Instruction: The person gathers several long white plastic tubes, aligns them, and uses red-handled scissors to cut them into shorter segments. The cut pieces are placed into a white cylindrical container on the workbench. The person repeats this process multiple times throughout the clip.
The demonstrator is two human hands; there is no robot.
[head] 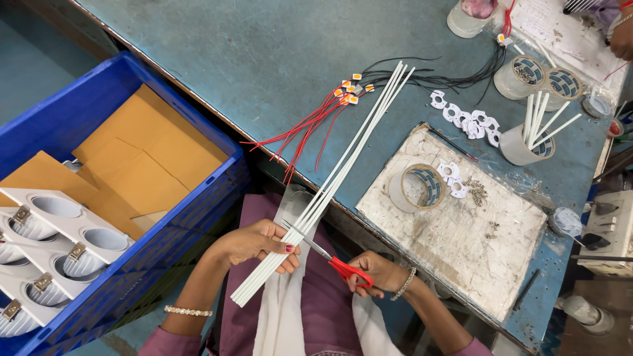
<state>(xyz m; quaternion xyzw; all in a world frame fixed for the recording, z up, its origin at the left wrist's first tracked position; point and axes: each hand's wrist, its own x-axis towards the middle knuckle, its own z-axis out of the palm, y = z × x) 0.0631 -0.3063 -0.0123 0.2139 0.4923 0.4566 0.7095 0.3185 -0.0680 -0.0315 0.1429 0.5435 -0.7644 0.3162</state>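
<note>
White plastic tubes, long and thin (323, 191), sit bundled in the left hand (254, 244), fingers curled round them, far ends resting on the blue-grey counter (264, 53). Right hand (376, 273) grips red-handled scissors (330, 259), blades at the bundle; the blade tips are hard to make out.

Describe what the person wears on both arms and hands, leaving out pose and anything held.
The left hand has dark red polish on the thumbnail, and a beaded pale bracelet circles the left forearm. The right hand has a silver chain bracelet at the wrist. Both arms are bare up to short mauve sleeves at the picture's lower edge.
</note>
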